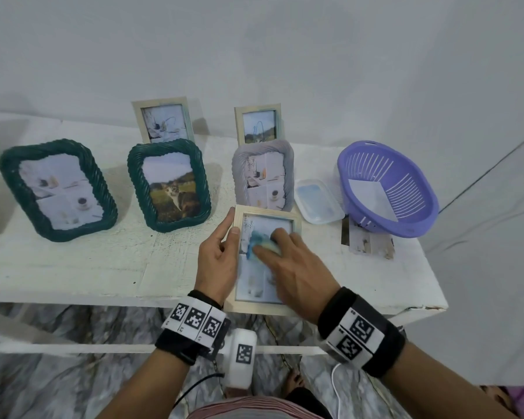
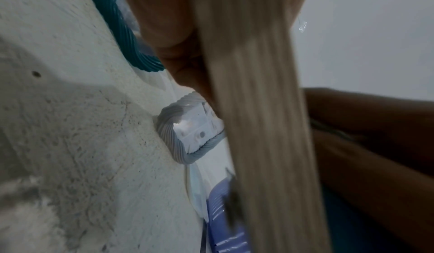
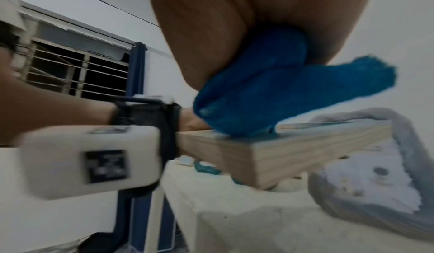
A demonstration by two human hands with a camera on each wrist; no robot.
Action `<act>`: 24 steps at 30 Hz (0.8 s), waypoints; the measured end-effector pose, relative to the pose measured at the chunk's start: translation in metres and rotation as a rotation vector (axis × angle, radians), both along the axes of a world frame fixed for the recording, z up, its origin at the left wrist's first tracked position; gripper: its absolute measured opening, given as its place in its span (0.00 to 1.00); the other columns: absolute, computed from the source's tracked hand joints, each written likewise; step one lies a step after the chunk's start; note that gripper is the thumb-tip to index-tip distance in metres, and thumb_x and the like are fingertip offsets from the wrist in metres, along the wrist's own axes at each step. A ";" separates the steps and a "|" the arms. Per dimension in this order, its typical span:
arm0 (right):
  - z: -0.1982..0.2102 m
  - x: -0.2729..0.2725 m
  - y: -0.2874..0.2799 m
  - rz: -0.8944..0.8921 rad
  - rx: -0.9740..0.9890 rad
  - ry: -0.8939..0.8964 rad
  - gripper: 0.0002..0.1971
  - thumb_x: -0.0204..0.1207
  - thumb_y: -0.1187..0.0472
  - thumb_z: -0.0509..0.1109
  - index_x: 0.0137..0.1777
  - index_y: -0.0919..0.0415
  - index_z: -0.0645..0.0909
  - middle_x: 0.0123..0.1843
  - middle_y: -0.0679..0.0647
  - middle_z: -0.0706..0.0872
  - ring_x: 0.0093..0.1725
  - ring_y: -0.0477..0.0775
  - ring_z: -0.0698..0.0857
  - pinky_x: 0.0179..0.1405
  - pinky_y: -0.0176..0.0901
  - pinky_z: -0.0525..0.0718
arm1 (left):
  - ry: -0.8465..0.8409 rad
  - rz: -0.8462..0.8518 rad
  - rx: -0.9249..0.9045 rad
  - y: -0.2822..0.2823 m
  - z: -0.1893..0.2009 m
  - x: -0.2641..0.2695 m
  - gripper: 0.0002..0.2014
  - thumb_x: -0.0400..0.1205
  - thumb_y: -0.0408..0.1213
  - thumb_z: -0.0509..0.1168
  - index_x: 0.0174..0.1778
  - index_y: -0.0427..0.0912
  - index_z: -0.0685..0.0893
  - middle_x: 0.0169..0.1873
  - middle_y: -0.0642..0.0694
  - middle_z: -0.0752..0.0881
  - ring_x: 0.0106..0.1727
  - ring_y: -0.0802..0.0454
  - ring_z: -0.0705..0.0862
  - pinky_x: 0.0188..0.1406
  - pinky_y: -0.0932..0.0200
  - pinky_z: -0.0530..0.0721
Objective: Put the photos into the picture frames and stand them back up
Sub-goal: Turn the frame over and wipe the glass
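Note:
A light wooden frame (image 1: 297,220) with a photo (image 1: 256,282) behind its glass lies tilted over the table's front edge. My left hand (image 1: 226,237) grips its left rail, thumb on top. My right hand (image 1: 282,249) holds a bunched blue cloth (image 1: 260,241) and presses it on the glass near the top. In the right wrist view the blue cloth (image 3: 258,93) sits under my palm on the frame (image 3: 270,155). In the left wrist view the blurred frame rail (image 2: 258,127) fills the middle.
Two green frames (image 1: 58,189) (image 1: 168,182), a grey frame (image 1: 263,176) and two small wooden frames (image 1: 162,120) (image 1: 258,125) stand upright with photos. A clear lidded box (image 1: 318,201), a purple basket (image 1: 387,189) holding paper, and loose photos (image 1: 366,244) lie on the right of the white table (image 1: 73,267).

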State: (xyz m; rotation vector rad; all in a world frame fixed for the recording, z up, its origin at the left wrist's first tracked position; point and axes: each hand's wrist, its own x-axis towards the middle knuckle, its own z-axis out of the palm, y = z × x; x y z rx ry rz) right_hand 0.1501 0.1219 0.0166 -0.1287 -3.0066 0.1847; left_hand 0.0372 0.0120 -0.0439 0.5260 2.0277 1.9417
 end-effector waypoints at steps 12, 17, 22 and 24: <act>0.004 -0.002 0.019 -0.205 -0.090 0.041 0.24 0.60 0.77 0.69 0.59 0.64 0.81 0.50 0.65 0.78 0.39 0.64 0.78 0.31 0.51 0.83 | 0.049 0.027 0.007 0.003 0.005 -0.001 0.20 0.89 0.40 0.58 0.77 0.58 0.73 0.30 0.46 0.68 0.27 0.52 0.61 0.26 0.63 0.65; -0.001 0.020 -0.007 -0.187 -0.253 -0.013 0.21 0.74 0.74 0.62 0.67 0.61 0.74 0.52 0.53 0.70 0.39 0.50 0.70 0.38 0.33 0.73 | 0.057 0.055 0.018 0.006 0.006 -0.004 0.20 0.89 0.40 0.58 0.78 0.56 0.73 0.31 0.45 0.66 0.26 0.54 0.62 0.25 0.64 0.65; -0.012 0.037 -0.021 -0.192 -0.290 -0.064 0.19 0.77 0.70 0.63 0.67 0.58 0.75 0.52 0.52 0.70 0.40 0.49 0.68 0.40 0.35 0.69 | 0.024 0.050 0.015 0.002 -0.004 -0.009 0.19 0.88 0.44 0.59 0.75 0.65 0.74 0.40 0.45 0.74 0.34 0.48 0.67 0.34 0.53 0.70; -0.010 0.025 -0.015 -0.256 -0.257 -0.032 0.17 0.75 0.72 0.65 0.62 0.59 0.78 0.50 0.53 0.72 0.40 0.50 0.70 0.38 0.37 0.75 | 0.026 0.065 0.017 0.002 -0.002 -0.007 0.20 0.89 0.43 0.58 0.77 0.61 0.73 0.34 0.44 0.72 0.29 0.49 0.63 0.28 0.58 0.66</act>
